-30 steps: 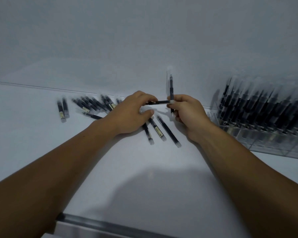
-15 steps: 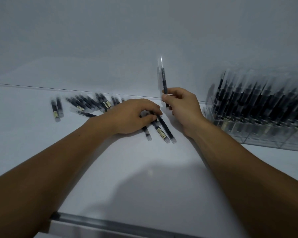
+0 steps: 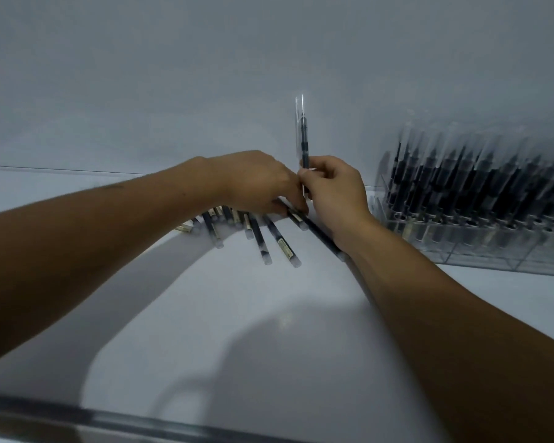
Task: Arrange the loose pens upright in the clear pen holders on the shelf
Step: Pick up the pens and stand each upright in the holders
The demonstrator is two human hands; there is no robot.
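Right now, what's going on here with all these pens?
A person is sorting pens on a white shelf. Their right hand grips one pen upright above the surface. Their left hand reaches down onto the loose pens lying flat beside it; whether it has pinched one is hidden. To the right, the clear pen holders are already packed with standing pens. The held pen is not yet in a holder.

Two hands [image 3: 253,183] [image 3: 336,193], one upright pen [image 3: 304,139], at least seven loose pens [image 3: 283,246], one pen-filled clear holder [image 3: 461,251].
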